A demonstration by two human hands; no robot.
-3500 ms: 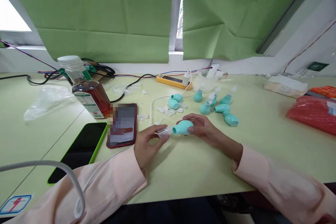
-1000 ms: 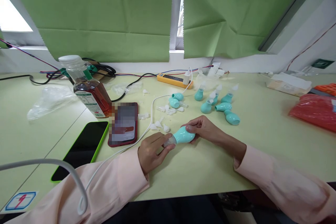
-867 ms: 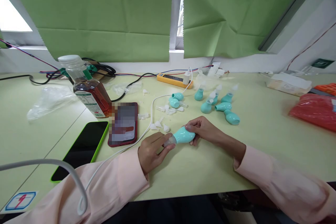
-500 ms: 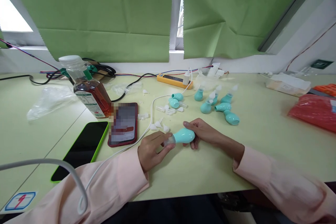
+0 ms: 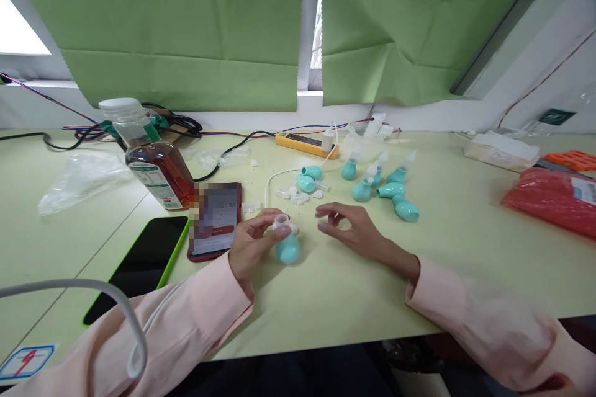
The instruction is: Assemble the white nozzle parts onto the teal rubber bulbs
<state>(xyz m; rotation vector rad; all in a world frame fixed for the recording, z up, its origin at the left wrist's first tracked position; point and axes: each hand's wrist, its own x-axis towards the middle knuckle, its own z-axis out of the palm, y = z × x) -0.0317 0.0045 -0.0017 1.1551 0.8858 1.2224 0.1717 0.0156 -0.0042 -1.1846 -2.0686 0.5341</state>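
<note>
My left hand is closed on a teal squeeze bulb, gripping it by the clear collar at its neck. The bulb stands upright, collar opening on top. To its right, my right hand hovers apart with fingers bent and separated, holding nothing. Small clear and white plastic tips lie just beyond the hands, some partly hidden by my left hand. Two bare teal bulbs rest behind them. Farther right stand several bulbs with pointed clear tips, and two bulbs without tips lie on their sides.
A green-edged phone and a red-cased phone lie left of my hands. Behind them stands a bottle of amber liquid. A white cable runs to a yellow power strip. A red plastic package lies at the right.
The bulb has turned from lying sideways between both hands to upright in my left hand. My right hand has let go of it, and its fingers have opened.
</note>
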